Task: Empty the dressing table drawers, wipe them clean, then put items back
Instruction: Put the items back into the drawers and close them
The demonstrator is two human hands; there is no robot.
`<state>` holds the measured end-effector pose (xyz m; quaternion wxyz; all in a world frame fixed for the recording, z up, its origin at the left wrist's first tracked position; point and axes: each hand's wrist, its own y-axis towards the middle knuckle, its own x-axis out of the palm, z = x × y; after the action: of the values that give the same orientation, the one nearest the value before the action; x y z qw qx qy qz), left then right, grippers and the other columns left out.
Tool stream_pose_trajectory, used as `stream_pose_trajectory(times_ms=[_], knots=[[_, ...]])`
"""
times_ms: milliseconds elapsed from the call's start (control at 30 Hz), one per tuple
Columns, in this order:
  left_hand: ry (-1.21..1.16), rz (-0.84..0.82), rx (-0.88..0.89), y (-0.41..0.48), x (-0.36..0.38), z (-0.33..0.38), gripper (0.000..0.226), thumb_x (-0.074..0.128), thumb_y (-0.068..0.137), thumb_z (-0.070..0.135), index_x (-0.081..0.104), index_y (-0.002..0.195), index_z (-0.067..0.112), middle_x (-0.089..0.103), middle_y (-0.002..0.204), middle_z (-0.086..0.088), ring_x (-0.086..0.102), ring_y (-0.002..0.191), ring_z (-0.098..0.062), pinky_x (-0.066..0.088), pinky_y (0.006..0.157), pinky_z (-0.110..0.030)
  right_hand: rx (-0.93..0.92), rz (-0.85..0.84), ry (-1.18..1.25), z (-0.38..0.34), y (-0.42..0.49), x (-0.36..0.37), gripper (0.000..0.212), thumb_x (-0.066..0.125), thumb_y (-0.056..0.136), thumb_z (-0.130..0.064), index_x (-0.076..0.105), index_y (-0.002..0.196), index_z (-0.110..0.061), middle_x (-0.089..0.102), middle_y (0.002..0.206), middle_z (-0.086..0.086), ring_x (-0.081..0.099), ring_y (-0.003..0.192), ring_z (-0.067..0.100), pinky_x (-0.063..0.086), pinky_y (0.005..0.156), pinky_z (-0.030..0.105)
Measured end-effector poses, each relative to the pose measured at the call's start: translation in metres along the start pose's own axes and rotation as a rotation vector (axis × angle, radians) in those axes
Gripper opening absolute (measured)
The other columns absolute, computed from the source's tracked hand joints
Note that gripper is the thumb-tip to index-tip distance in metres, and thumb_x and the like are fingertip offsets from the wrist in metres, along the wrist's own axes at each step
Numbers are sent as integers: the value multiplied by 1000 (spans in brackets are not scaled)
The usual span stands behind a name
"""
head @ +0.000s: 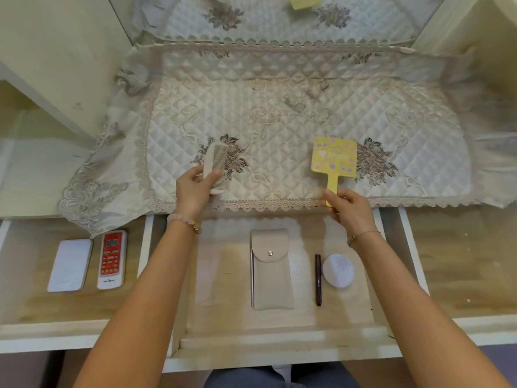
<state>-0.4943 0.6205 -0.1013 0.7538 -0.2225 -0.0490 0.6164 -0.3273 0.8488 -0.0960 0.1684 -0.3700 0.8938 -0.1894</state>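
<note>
Bench (84,65): covered by a quilted cloth (279,113), lace-edged; nothing set down on it apart from what the hands hold.
Middle drawer (279,343): pulled open, near; not yet emptied, going by the contents.
Left drawer (42,329): open; two items inside.
Right drawer (461,275): open; looks bare, only specks.
Progress: early emptying stage, judged; wiping and refilling seem still to come.
Pouch (271,278): beige, snap flap, centre of middle drawer.
Power bank (70,265): white slab, left drawer.
Remote (112,260): red and white, just right of the power bank; small print at near end, unreadable.
Mirror (334,161): yellow paddle, dotted back, faint unreadable lettering; right hand (349,210) clamped on its handle, over the cloth.
Comb (215,168): pale; left hand (193,189) closed around it, over the cloth.
Compact (338,270): round, white, right of pouch.
Pencil (318,280): dark, between pouch and compact.
</note>
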Motion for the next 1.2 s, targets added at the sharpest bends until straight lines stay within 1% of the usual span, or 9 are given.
stream_pose_trajectory(times_ms=[133, 267, 400, 467, 567, 734, 834, 1000, 1200], knots=[[-189, -115, -114, -19, 19, 7, 30, 56, 94, 24, 60, 117, 7, 63, 81, 0, 58, 62, -7, 51, 49, -19, 0, 22, 9, 2, -6, -16, 11, 63, 87, -20, 61, 77, -17, 63, 69, 1, 52, 51, 2, 42, 48, 12], [-262, -204, -162, -42, 45, 8, 28, 48, 98, 21, 58, 120, 7, 67, 90, -3, 62, 74, -12, 54, 67, -26, -2, 44, 71, 4, -14, -40, 9, 61, 88, -16, 60, 79, -15, 62, 71, 2, 52, 45, -4, 42, 48, 9], [-340, -320, -192, -78, 78, 11, 27, 43, 98, 9, 55, 121, 9, 68, 97, -6, 66, 79, -14, 52, 73, -27, 3, 70, 86, 12, -14, -79, 7, 63, 87, -20, 61, 82, -16, 65, 72, 0, 53, 49, -3, 43, 53, 13], [-350, -331, -187, -99, 101, 12, 29, 45, 95, 4, 56, 121, 10, 69, 98, -6, 68, 77, -13, 55, 71, -27, 3, 79, 104, 18, -13, -106, 8, 63, 88, -19, 61, 81, -16, 65, 72, 1, 53, 47, -4, 42, 50, 12], [-328, -330, -142, -129, 141, 9, 30, 48, 93, 1, 55, 121, 8, 68, 101, -7, 69, 74, -9, 54, 59, -21, 12, 75, 98, 25, -11, -154, 7, 62, 88, -19, 62, 83, -15, 65, 73, 2, 52, 46, -3, 43, 48, 9], [-283, -303, -136, -178, 225, -1, 23, 51, 93, 6, 56, 111, 18, 68, 100, -5, 63, 86, -15, 54, 73, -26, 12, 33, 70, 42, -3, -241, 8, 61, 89, -17, 62, 90, -9, 64, 72, 2, 49, 49, 0, 41, 48, 10], [-285, -289, -162, -206, 279, -13, 20, 53, 93, 7, 56, 107, 20, 67, 102, -9, 62, 91, -20, 55, 70, -24, 32, -10, 26, 50, 4, -291, 12, 60, 89, -15, 60, 95, -5, 63, 72, 4, 48, 56, 6, 40, 48, 10], [-311, -281, -207, -247, 347, -29, 27, 54, 92, 4, 53, 119, 9, 67, 102, -11, 68, 87, -16, 57, 69, -25, 50, -59, -54, 64, 10, -359, 14, 61, 88, -18, 61, 93, -5, 64, 75, 3, 47, 56, 5, 41, 47, 10], [-274, -295, -276, -269, 397, -46, 31, 56, 90, 0, 53, 120, 4, 68, 102, -12, 68, 91, -21, 57, 66, -25, 119, -95, -35, 92, 14, -403, 14, 59, 90, -18, 60, 93, -5, 62, 74, 3, 48, 56, 5, 41, 48, 10]])
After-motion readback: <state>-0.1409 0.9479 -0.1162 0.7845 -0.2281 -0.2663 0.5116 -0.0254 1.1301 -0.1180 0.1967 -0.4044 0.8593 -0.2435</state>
